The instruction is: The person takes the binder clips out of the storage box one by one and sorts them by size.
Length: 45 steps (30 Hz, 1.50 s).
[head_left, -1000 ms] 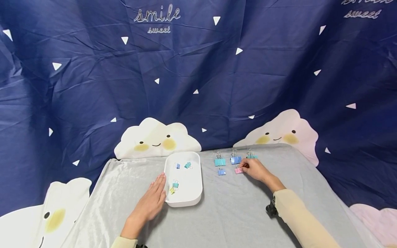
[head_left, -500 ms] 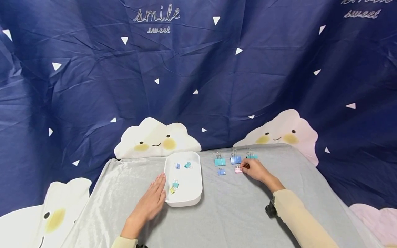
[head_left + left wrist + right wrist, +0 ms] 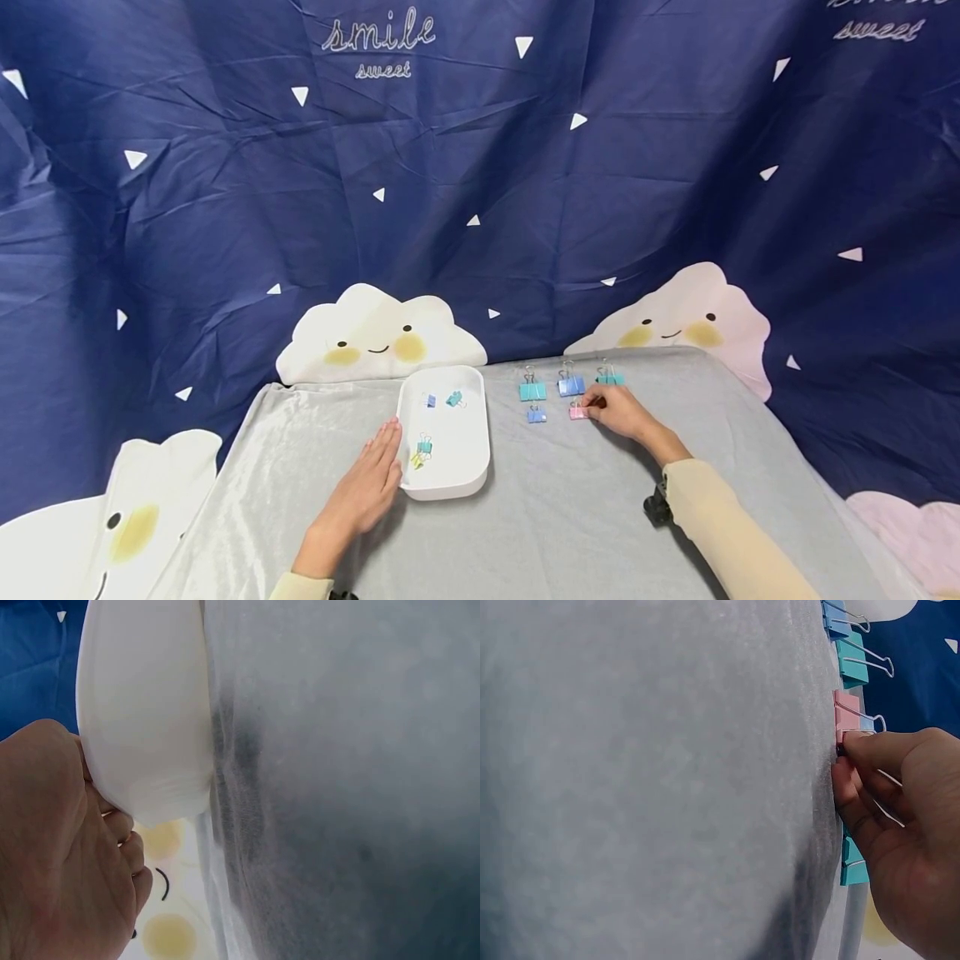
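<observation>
In the head view, a bare right hand [image 3: 618, 408] pinches a small pink metal binder clip [image 3: 577, 412] by its right end, at a table covered in grey plush cloth [image 3: 540, 525]. Behind the pink clip is a large blue binder clip [image 3: 571, 387], with a large teal binder clip [image 3: 532, 392] to its left and another teal binder clip [image 3: 611, 380] to its right; a small blue binder clip [image 3: 536, 415] lies left of the pink one. A bare left hand [image 3: 366, 483], fingers straight, rests against the left side of a white rounded rectangular tray [image 3: 453, 462] holding four small clips [image 3: 454, 400].

In the left wrist view, the left palm faces the tray's outer wall, fingers touching it.

In the right wrist view, thumb and fingers meet on the pink clip's end; its wire handles point toward the dark blue curtain [image 3: 911, 682].
</observation>
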Tool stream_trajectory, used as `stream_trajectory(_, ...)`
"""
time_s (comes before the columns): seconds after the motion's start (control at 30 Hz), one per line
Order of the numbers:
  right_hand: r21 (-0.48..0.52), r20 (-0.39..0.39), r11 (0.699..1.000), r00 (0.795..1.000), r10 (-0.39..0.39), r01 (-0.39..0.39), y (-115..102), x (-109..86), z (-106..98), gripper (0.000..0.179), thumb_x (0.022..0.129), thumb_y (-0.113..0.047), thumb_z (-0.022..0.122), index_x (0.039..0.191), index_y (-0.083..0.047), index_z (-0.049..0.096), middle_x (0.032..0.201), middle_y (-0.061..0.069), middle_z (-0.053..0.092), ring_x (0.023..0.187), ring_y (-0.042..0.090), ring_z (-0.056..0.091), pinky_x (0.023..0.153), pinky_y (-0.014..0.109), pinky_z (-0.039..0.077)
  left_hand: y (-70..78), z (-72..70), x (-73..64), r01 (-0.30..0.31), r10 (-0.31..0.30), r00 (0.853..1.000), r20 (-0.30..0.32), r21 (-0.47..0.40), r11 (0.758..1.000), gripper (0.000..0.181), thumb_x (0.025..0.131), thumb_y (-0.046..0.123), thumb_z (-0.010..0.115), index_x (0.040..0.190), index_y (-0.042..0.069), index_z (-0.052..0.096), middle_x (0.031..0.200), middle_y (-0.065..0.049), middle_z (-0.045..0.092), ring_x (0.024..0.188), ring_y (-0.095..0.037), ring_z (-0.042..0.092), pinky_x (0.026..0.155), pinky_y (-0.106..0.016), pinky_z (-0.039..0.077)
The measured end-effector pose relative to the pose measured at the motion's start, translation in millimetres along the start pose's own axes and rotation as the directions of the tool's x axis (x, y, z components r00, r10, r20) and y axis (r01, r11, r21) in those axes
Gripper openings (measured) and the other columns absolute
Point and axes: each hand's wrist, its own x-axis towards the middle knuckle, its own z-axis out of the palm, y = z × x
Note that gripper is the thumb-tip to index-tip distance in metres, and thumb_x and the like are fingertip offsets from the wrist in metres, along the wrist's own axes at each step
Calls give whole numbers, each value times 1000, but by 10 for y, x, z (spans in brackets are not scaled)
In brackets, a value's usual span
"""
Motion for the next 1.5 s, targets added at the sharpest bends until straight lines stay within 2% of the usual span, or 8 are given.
stream_trajectory(0.23,2,-18,1000,1000,-15,15,14,-2,5,9,92,3,73,97,-4,75,91,6,75,83,13,66,73,25,56,-9,-2,8,4,-4,1000,5,0,1000,57,113,18,42,165,-4,31,174,-19,29,162,-38,31,133,-57,28)
stream_trajectory(0.6,30,2,1000,1000,-3,3,-50,-38,-29,10,94,6,70,102,2,74,94,12,75,85,17,67,70,23,55,-12,2,3,0,0,1000,7,1,1000,57,113,17,42,165,-5,32,174,-19,30,162,-38,31,133,-57,28)
stream_trajectory(0.73,69,33,998,999,10,-12,-76,-26,-66,11,95,7,67,104,5,72,94,15,74,80,17,66,65,23,56,-5,-2,2,-1,1,1000,7,-2,1000,57,113,17,42,164,-5,32,174,-20,30,162,-38,30,133,-57,28)
stream_trajectory(0.9,23,0,1000,1000,11,-11,-149,46,-153,17,94,7,63,109,6,71,99,17,75,82,18,68,65,24,57,-3,-7,5,-2,2,1000,9,-5,1000,57,113,17,42,164,-5,32,174,-20,30,162,-38,30,133,-57,28)
stream_trajectory(1.0,-41,-47,999,999,-25,23,-239,109,-214,19,94,5,63,110,6,72,102,16,76,85,20,71,72,28,58,-6,-11,9,-3,3,1000,12,-2,1000,57,113,18,42,165,-5,31,174,-20,30,162,-38,30,133,-57,27)
stream_trajectory(1.13,-73,-61,995,996,-71,66,-422,208,-277,17,95,4,65,110,5,74,104,16,77,88,24,72,78,35,61,-13,-24,13,0,0,1000,17,0,1000,57,113,18,42,165,-5,31,175,-20,29,162,-38,30,133,-57,28)
stream_trajectory(1.37,-126,-34,983,990,-139,133,-800,395,-311,12,98,-3,70,109,-4,77,104,9,78,92,22,72,83,41,62,-8,-41,16,11,-11,1000,19,-21,1000,57,114,18,41,165,-4,30,175,-19,28,162,-38,29,133,-57,27)
stream_trajectory(1.5,-138,14,975,985,-173,173,-1032,498,-295,12,100,-5,70,110,-6,77,106,10,77,94,22,72,83,41,62,-8,-34,12,13,-13,1000,25,-25,1000,57,114,19,41,165,-3,30,175,-19,28,163,-38,29,133,-56,26)
